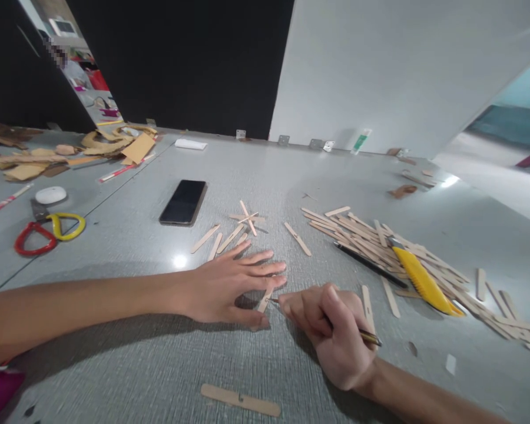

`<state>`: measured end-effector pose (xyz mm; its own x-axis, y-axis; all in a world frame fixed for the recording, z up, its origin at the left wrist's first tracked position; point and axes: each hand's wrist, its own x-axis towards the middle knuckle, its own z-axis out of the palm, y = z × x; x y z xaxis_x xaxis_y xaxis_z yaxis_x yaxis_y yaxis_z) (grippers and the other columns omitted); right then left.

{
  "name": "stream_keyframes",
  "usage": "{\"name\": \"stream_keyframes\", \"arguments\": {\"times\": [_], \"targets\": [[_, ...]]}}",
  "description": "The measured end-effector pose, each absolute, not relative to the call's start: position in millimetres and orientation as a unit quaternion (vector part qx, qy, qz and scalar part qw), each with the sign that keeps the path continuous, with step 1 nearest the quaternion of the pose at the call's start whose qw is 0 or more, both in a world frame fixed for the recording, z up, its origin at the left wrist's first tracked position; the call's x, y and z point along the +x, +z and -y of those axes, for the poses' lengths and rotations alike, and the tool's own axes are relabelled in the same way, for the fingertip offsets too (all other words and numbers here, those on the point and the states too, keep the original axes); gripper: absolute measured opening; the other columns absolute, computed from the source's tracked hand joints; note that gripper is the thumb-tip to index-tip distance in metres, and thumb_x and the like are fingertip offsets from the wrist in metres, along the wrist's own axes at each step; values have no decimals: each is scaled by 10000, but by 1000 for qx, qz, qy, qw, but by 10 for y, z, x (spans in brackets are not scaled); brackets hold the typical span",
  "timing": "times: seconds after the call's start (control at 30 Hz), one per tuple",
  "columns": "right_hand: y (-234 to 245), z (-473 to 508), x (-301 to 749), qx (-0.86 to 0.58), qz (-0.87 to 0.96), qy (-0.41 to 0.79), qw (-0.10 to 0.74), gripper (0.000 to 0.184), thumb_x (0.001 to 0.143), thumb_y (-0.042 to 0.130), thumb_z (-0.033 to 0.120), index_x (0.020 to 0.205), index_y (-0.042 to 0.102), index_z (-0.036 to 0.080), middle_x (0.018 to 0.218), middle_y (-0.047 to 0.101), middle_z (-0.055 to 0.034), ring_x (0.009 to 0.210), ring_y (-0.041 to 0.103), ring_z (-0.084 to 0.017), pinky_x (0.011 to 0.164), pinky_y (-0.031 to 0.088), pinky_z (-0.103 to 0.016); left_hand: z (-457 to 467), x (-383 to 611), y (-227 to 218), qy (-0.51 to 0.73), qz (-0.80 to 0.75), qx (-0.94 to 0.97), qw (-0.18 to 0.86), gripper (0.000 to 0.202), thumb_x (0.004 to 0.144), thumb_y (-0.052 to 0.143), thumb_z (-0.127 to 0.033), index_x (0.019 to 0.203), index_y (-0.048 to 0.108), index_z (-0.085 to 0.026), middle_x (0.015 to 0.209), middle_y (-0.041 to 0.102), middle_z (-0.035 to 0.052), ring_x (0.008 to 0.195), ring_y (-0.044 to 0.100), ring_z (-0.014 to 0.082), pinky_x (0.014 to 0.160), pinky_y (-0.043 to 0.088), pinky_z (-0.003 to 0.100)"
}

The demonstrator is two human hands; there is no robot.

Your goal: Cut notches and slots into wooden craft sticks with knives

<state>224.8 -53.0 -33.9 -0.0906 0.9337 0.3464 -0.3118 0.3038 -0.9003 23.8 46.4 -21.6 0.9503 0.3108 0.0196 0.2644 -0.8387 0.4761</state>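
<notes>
Nearest item: one joined pair of sticks, flat on the grey table, close to the front edge. Right hand: clenched around a pencil, tip set against a single stick. Left hand: fingers spread, pressing that stick down on the table, gripping nothing. Step in hand, by judgement: marking the stick; the next move calls for a steady hold and a short, firm stroke. Behind the hands: four loose sticks, a small stick star, a phone. To the right: a stick heap with a yellow knife and a black pen on it. Far left: scissors, cardboard scraps.
</notes>
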Motion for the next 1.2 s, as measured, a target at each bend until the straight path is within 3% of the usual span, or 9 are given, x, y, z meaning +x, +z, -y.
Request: {"name": "stream_keyframes", "arguments": {"times": [0.17,0.4,0.57,0.67,1.0,1.13,1.2], "targets": [[-347,540,2253,-278,576,489,593,514,1125,312,382,630,285,246,548,215,63,503,226,-148,543,237,-352,-464,227,-210,45,-149,956,249,793,1001,478,-736,1642,339,-291,1731,212,0,1623,135,342,1308,38,631],[-325,538,2257,-232,643,478,552,533,1090,405,458,607,327,247,530,266,55,495,230,-140,550,237,-359,-454,219,-228,75,-147,951,262,749,1003,546,-680,1622,390,-288,1716,270,22,1614,169,350,1311,18,630],[-257,426,2255,-285,525,511,618,538,1147,189,365,627,238,240,526,183,77,462,175,-131,512,246,-334,-470,223,-252,88,-141,951,261,780,972,596,-687,1616,400,-295,1706,302,44,1602,206,367,1303,33,654],[-178,355,2240,-296,505,521,621,556,1151,172,367,614,232,238,511,160,85,446,136,-124,497,245,-329,-477,227,-243,90,-138,951,262,776,966,623,-669,1613,403,-303,1703,307,47,1598,216,379,1293,29,675],[-114,522,2253,-256,674,464,515,542,1085,463,490,621,354,232,550,294,41,505,257,-141,541,197,-361,-481,230,-206,75,-136,948,279,777,948,630,-691,1602,430,-322,1717,263,36,1606,175,386,1300,5,661],[226,496,2263,-296,582,451,609,497,1145,221,370,668,245,233,557,192,59,480,182,-149,536,244,-370,-498,224,-202,72,-130,946,287,762,937,638,-702,1588,450,-353,1728,214,15,1611,147,385,1297,-26,662],[304,459,2253,-307,502,505,632,547,1103,382,315,583,242,222,521,168,65,454,148,-129,524,248,-376,-504,226,-193,69,-126,947,286,773,922,653,-708,1584,455,-360,1730,205,15,1610,147,391,1291,-29,671]]}}
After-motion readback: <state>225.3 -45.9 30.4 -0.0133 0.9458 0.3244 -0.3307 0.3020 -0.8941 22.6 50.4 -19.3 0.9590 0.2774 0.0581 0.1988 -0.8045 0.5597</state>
